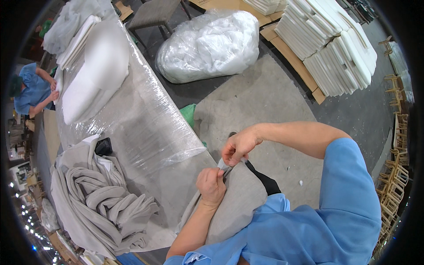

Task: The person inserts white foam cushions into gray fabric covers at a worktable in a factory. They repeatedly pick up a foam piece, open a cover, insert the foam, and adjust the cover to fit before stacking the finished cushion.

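Observation:
A grey fabric cover [236, 201] lies against my body, its upper edge drawn up between my two hands. My left hand [211, 186] is closed, pinching that edge near the table's corner. Just above and to the right, my right hand [240, 145] is also closed, its fingers bent down onto the same edge. A bit of pale material shows between the fingertips, too small to name. On the table to my left sits a crumpled heap of grey fabric [104, 194], with a small black object [104, 146] at its top edge.
The plastic-wrapped table [176, 132] stretches away to the left, bearing white padding [95, 75]. A co-worker in blue [33, 90] stands at its far left side. Beyond are a large plastic bag of white stuffing [210, 46], stacked white foam pads [329, 44] and a chair [154, 15]. Wooden frames [393, 185] line the right.

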`<action>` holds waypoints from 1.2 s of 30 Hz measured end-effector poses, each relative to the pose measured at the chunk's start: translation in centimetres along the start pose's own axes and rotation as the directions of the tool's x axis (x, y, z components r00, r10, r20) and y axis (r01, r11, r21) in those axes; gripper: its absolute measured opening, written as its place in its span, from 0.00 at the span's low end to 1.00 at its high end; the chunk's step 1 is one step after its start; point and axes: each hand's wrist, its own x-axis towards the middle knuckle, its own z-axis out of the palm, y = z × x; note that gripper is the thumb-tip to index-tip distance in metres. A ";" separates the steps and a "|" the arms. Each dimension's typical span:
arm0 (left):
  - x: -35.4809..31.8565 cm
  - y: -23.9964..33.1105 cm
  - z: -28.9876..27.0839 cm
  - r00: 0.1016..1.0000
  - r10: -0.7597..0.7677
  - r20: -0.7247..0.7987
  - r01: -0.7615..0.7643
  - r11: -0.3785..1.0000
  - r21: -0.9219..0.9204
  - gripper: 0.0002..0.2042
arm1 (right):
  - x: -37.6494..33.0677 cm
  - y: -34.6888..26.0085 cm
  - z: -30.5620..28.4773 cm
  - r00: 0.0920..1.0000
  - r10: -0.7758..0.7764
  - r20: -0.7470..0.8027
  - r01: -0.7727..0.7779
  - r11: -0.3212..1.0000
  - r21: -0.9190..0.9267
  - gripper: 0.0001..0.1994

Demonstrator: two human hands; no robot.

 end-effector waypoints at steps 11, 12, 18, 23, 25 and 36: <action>0.2 0.7 -0.8 0.763 -0.447 0.467 0.587 0.782 -0.210 0.10 | -0.8 4.4 2.6 0.988 -0.035 -0.151 0.090 0.923 0.373 0.08; 0.4 0.2 -0.9 0.672 -0.486 0.558 0.689 0.686 -0.233 0.11 | -0.8 4.7 3.2 0.979 -0.033 -0.199 0.115 0.902 0.416 0.08; 4.0 -0.9 -0.3 0.206 -0.467 0.860 0.903 0.429 0.016 0.18 | -1.1 5.8 4.8 0.925 0.100 -0.367 0.122 0.837 0.534 0.10; 3.0 -0.6 2.0 0.628 -0.441 0.642 0.417 0.887 0.201 0.21 | -0.6 6.7 5.5 0.862 0.165 -0.479 0.173 0.793 0.584 0.11; 2.6 0.4 2.6 0.687 -0.445 0.575 0.389 0.893 0.226 0.20 | -0.2 7.3 5.6 0.834 0.195 -0.516 0.188 0.779 0.598 0.12; 3.4 -0.1 4.8 0.811 -0.389 0.437 0.231 0.899 0.371 0.14 | 2.3 8.1 5.2 0.691 0.353 -0.630 0.161 0.775 0.611 0.12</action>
